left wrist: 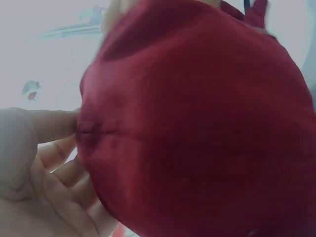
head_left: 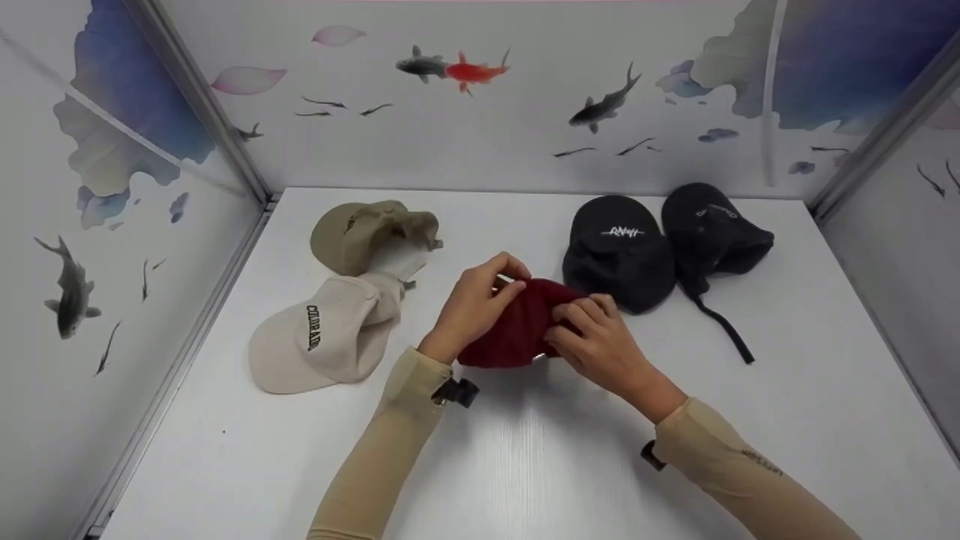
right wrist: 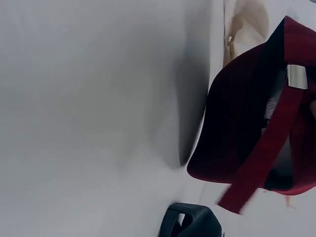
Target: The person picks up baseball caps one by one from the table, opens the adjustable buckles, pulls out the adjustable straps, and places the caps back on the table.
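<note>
Above the white table, both hands hold a dark red baseball cap [head_left: 517, 330]. My left hand [head_left: 471, 306] pinches its upper left part between thumb and fingers. On the cap's right side, the curled fingers of my right hand [head_left: 604, 349] grip the fabric. The left wrist view is mostly filled by the rounded red crown [left wrist: 192, 123], with the left thumb [left wrist: 57, 126] against its edge. In the right wrist view, the cap's back opening shows, with a loose strap [right wrist: 264, 153] and a metal buckle [right wrist: 297, 77]. Most of the right hand is hidden there.
A beige cap [head_left: 341, 334] and an olive cap [head_left: 349, 236] lie at left on the white table [head_left: 525, 465]. Two black caps, one with white lettering [head_left: 619, 262] and one with a trailing strap [head_left: 709, 232], lie at right. Printed panels [head_left: 480, 127] enclose the table.
</note>
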{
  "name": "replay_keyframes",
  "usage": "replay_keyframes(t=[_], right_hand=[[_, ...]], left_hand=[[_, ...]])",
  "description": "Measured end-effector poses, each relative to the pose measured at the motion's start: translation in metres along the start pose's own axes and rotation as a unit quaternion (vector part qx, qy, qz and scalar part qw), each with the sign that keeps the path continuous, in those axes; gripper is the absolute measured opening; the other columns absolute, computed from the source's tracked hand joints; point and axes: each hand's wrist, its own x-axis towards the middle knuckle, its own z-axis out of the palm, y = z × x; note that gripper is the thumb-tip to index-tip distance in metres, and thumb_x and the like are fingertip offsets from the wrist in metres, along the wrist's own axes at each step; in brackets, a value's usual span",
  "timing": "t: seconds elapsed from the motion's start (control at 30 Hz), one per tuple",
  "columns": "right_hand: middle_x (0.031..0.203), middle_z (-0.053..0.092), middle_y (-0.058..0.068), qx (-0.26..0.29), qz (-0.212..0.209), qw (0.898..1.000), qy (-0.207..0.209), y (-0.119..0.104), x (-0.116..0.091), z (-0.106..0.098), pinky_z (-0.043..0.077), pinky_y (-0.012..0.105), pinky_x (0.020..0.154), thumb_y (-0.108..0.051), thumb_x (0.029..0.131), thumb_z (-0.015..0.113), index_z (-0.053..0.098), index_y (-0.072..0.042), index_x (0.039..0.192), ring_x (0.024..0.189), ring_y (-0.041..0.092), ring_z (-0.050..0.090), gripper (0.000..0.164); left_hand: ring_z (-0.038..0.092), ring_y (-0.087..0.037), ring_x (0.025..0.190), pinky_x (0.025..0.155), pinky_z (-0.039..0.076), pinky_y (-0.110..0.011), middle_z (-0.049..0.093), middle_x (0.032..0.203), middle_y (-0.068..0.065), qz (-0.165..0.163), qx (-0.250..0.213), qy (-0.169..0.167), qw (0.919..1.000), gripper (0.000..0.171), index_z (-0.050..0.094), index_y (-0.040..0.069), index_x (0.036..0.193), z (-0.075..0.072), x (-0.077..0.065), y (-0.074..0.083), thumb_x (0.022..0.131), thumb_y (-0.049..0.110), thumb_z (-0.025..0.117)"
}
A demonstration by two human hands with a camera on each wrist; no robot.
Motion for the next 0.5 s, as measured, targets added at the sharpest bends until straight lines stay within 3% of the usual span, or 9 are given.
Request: replay_keyframes(t=[0.23,0.5], right_hand=[[0.102,0.071,0.005,0.054,0.071,0.996,-0.020,-0.002,0.003,-0.008,0.044,0.042,0.083,-0.007,0.081,0.080,0.068,-0.012,0.091,0.094,0.022,0.063,0.016],[0.099,0.073,0.003,0.117,0.165,0.978,-0.051,-0.004,0.007,-0.015,0.048,0.034,0.079,-0.004,0.083,0.079,0.068,-0.010,0.094,0.091,0.019,0.067,0.017]], left_hand=[[0.070,-0.019,0.101,0.089,0.057,-0.035,0.071,0.109,-0.006,0.006,0.063,0.026,0.9976,0.009,0.066,0.010,0.107,0.001,-0.004,-0.005,0.098,0.012,0.062],[0.064,-0.020,0.114,0.101,0.051,-0.036,0.068,0.119,-0.005,0.042,0.109,0.032,0.9926,0.014,0.066,0.010,0.111,-0.001,-0.013,-0.003,0.097,0.014,0.065]])
